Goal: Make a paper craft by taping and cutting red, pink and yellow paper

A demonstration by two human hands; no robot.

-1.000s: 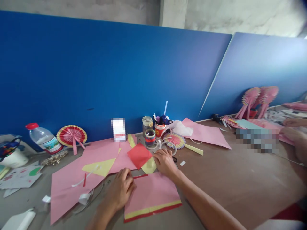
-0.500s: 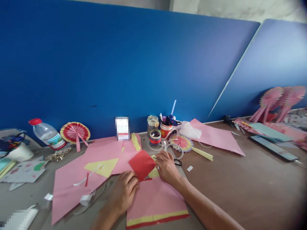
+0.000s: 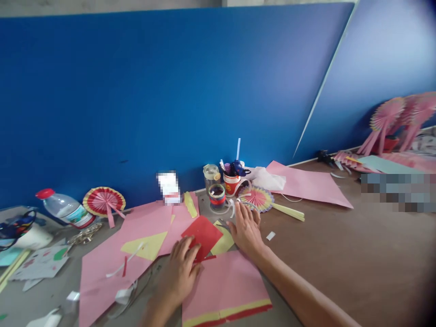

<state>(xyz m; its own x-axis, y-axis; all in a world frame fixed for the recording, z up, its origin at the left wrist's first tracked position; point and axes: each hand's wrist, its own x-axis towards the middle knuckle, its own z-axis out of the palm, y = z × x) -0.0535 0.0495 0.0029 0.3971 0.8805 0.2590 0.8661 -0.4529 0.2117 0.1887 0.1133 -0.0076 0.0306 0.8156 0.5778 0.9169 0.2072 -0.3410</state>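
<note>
Near lower centre, the left hand (image 3: pixel 181 269) rests with loosely parted fingers on the red square (image 3: pixel 204 234), seemingly to steady it by the far edge of the pink sheet (image 3: pixel 228 284). The right hand (image 3: pixel 248 229) lies palm-down beside the pleated fan (image 3: pixel 259 197); whether it grips anything underneath, I cannot tell.

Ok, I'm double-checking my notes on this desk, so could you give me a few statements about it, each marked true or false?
1. The left hand overlaps the red paper in this view. True.
2. The bottle has a blue cap. False: its cap is red.
3. The pink sheet between the arms has a yellow strip along its near side. True.
4. The red cup holds nothing. False: several items stick out of it.
5. The right hand grips the bottle. False: it is near the pink-and-yellow fan.
</note>
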